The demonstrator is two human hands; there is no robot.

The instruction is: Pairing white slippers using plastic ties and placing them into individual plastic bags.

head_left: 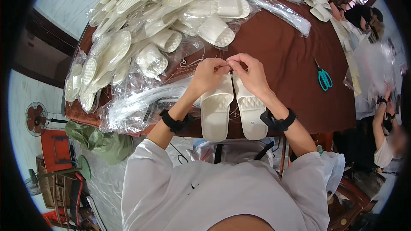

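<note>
A pair of cream slippers lies side by side at the table's near edge, the left slipper [215, 122] and the right slipper [253, 124] with their heels toward me. My left hand [209, 76] and my right hand [249, 73] meet just above the toe ends, thumbs and fingertips pinched close together. Whatever is between the fingertips is too small to make out. Thin pale strings [199, 60] lie on the cloth beside my left hand. Under my left forearm rests a bundle of clear plastic strips or bags [147, 98].
Bagged cream slippers [113, 51] are heaped on the left of the brown tablecloth [295, 96]. Teal-handled scissors [324, 79] lie to the right. Clear plastic sleeves [282, 10] and loose slippers [320, 13] sit at the far side. Other people work at the far and right edges.
</note>
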